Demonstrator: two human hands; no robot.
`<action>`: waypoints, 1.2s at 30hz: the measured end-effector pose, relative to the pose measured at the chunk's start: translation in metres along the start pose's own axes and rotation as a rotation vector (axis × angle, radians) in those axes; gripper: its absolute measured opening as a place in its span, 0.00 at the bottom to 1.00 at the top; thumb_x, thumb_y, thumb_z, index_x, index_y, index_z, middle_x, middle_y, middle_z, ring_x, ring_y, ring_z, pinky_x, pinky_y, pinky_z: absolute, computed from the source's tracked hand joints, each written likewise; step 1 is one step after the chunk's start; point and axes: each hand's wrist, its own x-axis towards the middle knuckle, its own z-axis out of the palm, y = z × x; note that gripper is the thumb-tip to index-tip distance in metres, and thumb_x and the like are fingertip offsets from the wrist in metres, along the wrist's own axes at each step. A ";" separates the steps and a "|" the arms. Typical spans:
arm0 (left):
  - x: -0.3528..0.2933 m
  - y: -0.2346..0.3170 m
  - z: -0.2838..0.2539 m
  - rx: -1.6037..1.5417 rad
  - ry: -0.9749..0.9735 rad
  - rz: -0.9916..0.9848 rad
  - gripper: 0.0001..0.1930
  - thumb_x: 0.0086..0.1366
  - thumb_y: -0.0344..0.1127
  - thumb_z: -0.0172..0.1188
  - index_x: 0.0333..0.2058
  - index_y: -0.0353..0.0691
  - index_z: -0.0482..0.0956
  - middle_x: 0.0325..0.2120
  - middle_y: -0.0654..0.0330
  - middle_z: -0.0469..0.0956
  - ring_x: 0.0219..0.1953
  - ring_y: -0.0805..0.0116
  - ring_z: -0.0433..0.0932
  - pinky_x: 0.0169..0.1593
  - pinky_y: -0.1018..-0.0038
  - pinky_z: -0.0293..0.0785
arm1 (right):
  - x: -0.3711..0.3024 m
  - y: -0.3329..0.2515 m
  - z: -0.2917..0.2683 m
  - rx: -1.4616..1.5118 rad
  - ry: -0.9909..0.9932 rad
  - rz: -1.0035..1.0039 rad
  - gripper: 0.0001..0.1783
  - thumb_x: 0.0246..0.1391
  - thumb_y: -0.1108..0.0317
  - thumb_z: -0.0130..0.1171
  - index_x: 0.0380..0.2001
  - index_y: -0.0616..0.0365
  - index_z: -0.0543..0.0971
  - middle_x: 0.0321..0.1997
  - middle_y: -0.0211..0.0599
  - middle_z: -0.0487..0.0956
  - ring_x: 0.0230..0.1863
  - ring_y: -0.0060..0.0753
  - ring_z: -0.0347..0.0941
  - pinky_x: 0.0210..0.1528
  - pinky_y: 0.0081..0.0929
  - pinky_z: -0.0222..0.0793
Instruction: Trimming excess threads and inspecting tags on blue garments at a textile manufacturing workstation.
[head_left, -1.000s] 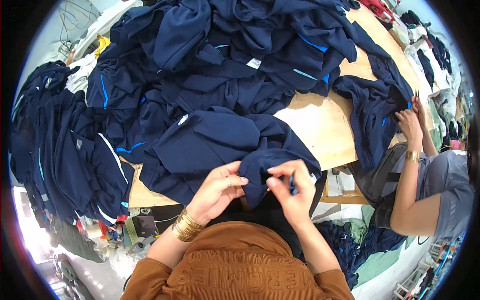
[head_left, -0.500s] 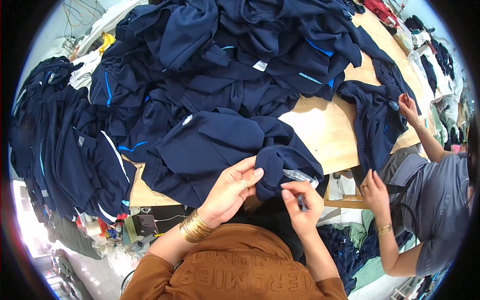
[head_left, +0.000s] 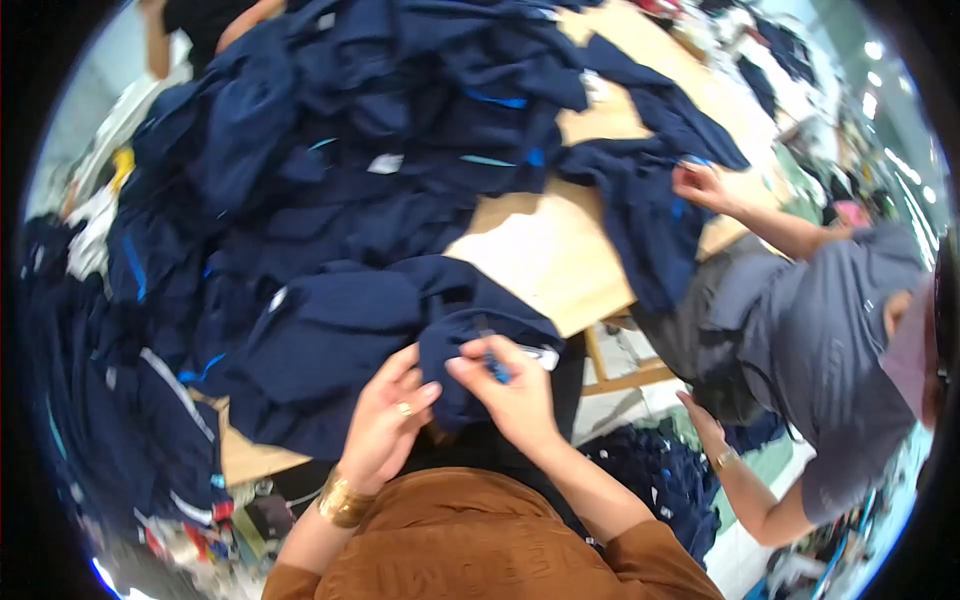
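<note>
A navy garment point(head_left: 330, 325) lies bunched at the table's near edge, with a rolled, tube-like opening toward me and a white label point(head_left: 543, 355) by it. My left hand point(head_left: 385, 425), with a ring and gold bangles, pinches the left side of that opening between thumb and fingers. Closed over the opening, my right hand point(head_left: 515, 395) grips small blue thread snips point(head_left: 497, 368). Their dark tip points up against the cloth; the palm hides most of the rest. Motion blurs the picture somewhat.
Navy garments with blue and white trim make a large pile point(head_left: 330, 180) across the wooden table point(head_left: 540, 245). At the right, a co-worker in grey point(head_left: 830, 340) reaches one hand to another navy garment point(head_left: 650, 220). Another person point(head_left: 200, 25) stands at the far left.
My view has swung right, shifting the scene leftward. My right hand has moved up and closer to my left, over the opening. The co-worker's lower hand has left the garment.
</note>
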 end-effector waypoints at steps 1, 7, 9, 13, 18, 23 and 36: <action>-0.002 -0.001 -0.002 0.011 0.002 0.022 0.21 0.58 0.24 0.53 0.51 0.35 0.63 0.46 0.60 0.70 0.48 0.72 0.70 0.51 0.77 0.67 | 0.000 -0.001 0.003 -0.062 -0.007 -0.050 0.08 0.47 0.71 0.61 0.29 0.63 0.75 0.26 0.30 0.74 0.28 0.18 0.68 0.32 0.17 0.64; 0.003 -0.005 -0.017 0.269 0.023 -0.131 0.08 0.61 0.32 0.54 0.38 0.37 0.75 0.29 0.68 0.76 0.28 0.84 0.72 0.32 0.86 0.67 | 0.007 -0.011 -0.004 -0.276 -0.172 -0.106 0.11 0.46 0.67 0.61 0.26 0.64 0.72 0.23 0.36 0.70 0.24 0.28 0.65 0.30 0.21 0.63; 0.007 0.000 -0.013 0.312 0.030 -0.080 0.09 0.62 0.35 0.54 0.36 0.36 0.77 0.28 0.69 0.76 0.27 0.85 0.71 0.31 0.86 0.66 | 0.011 -0.016 -0.010 -0.297 -0.205 -0.103 0.10 0.46 0.67 0.60 0.25 0.63 0.72 0.22 0.37 0.70 0.23 0.32 0.66 0.30 0.22 0.63; 0.015 0.003 -0.018 0.191 0.068 0.082 0.10 0.64 0.36 0.51 0.40 0.37 0.74 0.30 0.68 0.76 0.29 0.82 0.73 0.33 0.85 0.68 | 0.017 -0.021 -0.015 -0.320 -0.150 -0.059 0.10 0.47 0.68 0.61 0.28 0.64 0.74 0.22 0.33 0.72 0.25 0.18 0.65 0.29 0.17 0.62; 0.009 0.029 -0.003 -0.045 0.391 0.328 0.04 0.64 0.32 0.50 0.35 0.41 0.72 0.27 0.69 0.75 0.27 0.80 0.74 0.34 0.82 0.72 | 0.008 -0.031 -0.008 -0.315 -0.061 -0.173 0.08 0.49 0.68 0.60 0.29 0.62 0.76 0.22 0.33 0.73 0.24 0.18 0.66 0.29 0.16 0.63; 0.001 0.022 -0.024 0.016 0.218 0.481 0.08 0.62 0.28 0.52 0.26 0.46 0.64 0.23 0.69 0.71 0.25 0.80 0.74 0.33 0.77 0.75 | -0.006 -0.027 -0.016 -0.311 -0.009 -0.107 0.06 0.48 0.72 0.60 0.30 0.61 0.77 0.25 0.34 0.76 0.26 0.19 0.71 0.31 0.17 0.66; -0.013 0.021 -0.012 0.177 0.138 0.564 0.18 0.59 0.22 0.54 0.49 0.28 0.66 0.43 0.56 0.72 0.45 0.74 0.70 0.49 0.79 0.67 | -0.011 -0.048 0.007 -0.386 -0.065 -0.203 0.15 0.41 0.75 0.63 0.36 0.61 0.75 0.23 0.28 0.73 0.22 0.17 0.62 0.25 0.15 0.60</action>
